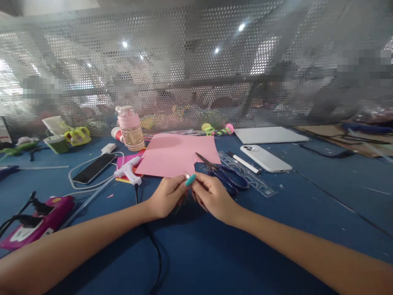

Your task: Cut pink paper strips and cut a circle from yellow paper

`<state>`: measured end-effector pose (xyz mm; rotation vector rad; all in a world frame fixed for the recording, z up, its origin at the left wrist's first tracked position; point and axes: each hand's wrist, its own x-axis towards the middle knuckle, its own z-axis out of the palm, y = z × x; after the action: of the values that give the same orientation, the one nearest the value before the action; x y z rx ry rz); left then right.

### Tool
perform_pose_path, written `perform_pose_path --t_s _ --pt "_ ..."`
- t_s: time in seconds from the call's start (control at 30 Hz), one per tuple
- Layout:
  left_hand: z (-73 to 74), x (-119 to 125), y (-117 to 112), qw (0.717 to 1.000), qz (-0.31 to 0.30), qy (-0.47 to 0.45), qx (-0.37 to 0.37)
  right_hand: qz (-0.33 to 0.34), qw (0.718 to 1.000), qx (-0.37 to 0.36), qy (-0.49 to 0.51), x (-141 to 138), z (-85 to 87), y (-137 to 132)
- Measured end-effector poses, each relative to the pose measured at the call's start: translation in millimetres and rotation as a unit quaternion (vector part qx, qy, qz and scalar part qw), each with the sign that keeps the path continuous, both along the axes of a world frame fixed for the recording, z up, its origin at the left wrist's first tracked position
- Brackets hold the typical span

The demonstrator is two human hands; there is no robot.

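My left hand (168, 196) and my right hand (216, 197) meet at the fingertips over the blue table, both closed in a pinch. A long teal oval (190, 180), which looks like my left thumbnail, crosses a pale shiny tip at my right thumb. Anything between the fingers is hidden or too small to name. Just beyond the hands lies a pink paper sheet (178, 151) with a cut-out corner. Dark-handled scissors (227, 172) rest beside my right hand, their blades over the paper. A white glue gun (129, 170) lies to the left of my left hand.
Left are a purple power strip (52, 217), a black phone (95, 168), cables and a pink-topped bottle (130, 129). Right are a clear ruler (251, 178), a white marker (244, 162), a white phone (266, 158) and a white sheet (270, 134). A perforated panel (184, 65) stands behind.
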<state>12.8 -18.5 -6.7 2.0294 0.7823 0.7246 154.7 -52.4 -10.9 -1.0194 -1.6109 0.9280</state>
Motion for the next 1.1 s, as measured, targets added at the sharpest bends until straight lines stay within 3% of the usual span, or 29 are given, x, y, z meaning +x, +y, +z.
perform_pose_path --t_s 0.17,0.43,0.53,0.73,1.1 --pt "-1.3 0 0 0.999 0.014 -0.029 -0.038 0.01 0.999 -0.011 0.043 -1 -1.0 -1" --pt "-4.5 3 3 0.986 0.053 -0.117 -0.107 -0.036 0.996 0.002 0.077 5 3.8 6" --pt "-4.9 3 3 0.99 0.038 -0.11 -0.081 -0.016 0.998 -0.004 0.061 3 2.0 3" --pt "-1.3 2 -3 0.999 0.031 -0.007 0.043 -0.02 0.999 0.045 -0.013 -2 -6.0 -2" --pt "1.0 1 -4 0.996 0.032 0.043 0.068 -0.035 0.997 0.053 -0.033 -3 -3.1 -4"
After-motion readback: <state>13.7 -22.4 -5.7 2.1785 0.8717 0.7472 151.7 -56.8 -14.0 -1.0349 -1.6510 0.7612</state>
